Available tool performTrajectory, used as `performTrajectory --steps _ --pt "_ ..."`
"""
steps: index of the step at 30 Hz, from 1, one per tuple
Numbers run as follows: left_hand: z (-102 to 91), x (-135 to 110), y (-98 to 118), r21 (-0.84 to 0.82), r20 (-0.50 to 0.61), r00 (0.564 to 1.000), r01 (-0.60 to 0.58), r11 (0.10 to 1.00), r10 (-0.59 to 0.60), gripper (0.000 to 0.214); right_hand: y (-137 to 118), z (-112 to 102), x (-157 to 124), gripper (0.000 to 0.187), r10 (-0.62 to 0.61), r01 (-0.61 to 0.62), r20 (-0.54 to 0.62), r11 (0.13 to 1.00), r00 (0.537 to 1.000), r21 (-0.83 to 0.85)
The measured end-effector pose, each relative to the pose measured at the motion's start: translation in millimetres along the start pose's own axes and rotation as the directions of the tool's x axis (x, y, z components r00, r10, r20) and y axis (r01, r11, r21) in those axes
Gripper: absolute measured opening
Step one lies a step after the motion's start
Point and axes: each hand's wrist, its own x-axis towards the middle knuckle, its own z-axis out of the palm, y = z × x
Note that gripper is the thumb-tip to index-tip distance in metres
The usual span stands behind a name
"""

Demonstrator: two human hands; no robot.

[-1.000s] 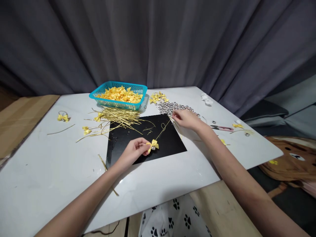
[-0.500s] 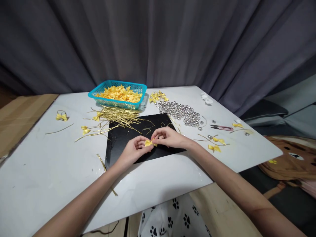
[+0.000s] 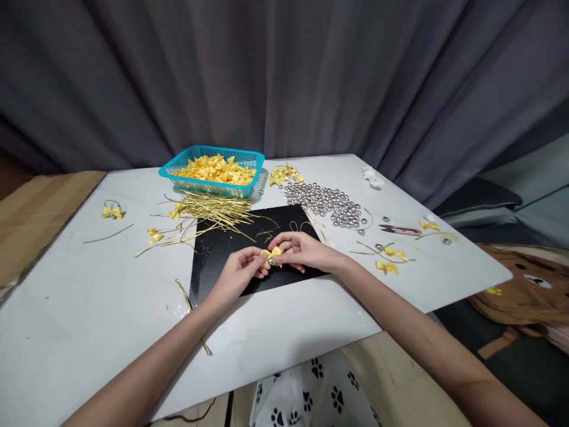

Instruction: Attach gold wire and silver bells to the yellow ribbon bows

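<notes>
On the white table, reading the black mat as a clock, wires lie at ten; our left hand, at eight, pinches the yellow bow near centre; our right hand, at three, pinches its right side; beads sit near two. A slack pinch could let the bow's silver bead twist askew.

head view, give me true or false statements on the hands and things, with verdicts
1. The left hand and right hand both touch one yellow bow. True.
2. A blue basket stands on the white table. True.
3. Pink-handled snips lie right of the pile of silver pieces. True.
4. The right hand grips the snips. False: it is at the bow.
5. The basket holds silver pieces. False: it holds yellow ribbon pieces.
</notes>
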Motion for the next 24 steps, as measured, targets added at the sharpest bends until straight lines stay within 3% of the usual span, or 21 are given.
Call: performTrajectory --steps 5,11,18,21,24 --pt "0.1 1 -5 0.051 0.006 0.999 -0.033 0.998 0.032 0.032 6 -1 2 0.033 0.059 -0.059 0.004 0.996 0.998 -0.062" --pt "-1.3 1 -10 0.196 -0.024 0.997 -0.070 0.978 0.076 0.025 10 -2 5 0.029 0.048 -0.059 -0.062 0.979 0.997 -0.194" --pt "-3.1 1 -10 0.229 -0.003 0.995 -0.100 0.968 0.104 0.024 5 0 4 0.030 0.081 -0.089 -0.053 0.985 0.995 -0.151" --pt "-3.5 1 -11 0.238 -0.011 0.995 -0.098 0.966 0.104 0.023 2 -1 2 0.032 0.047 -0.058 -0.071 0.985 0.996 -0.162" --pt "-1.8 0 -14 0.269 -0.055 0.993 -0.089 0.959 0.108 0.027 -5 -5 -6 0.037 -0.087 0.056 -0.181 0.984 0.980 -0.170"
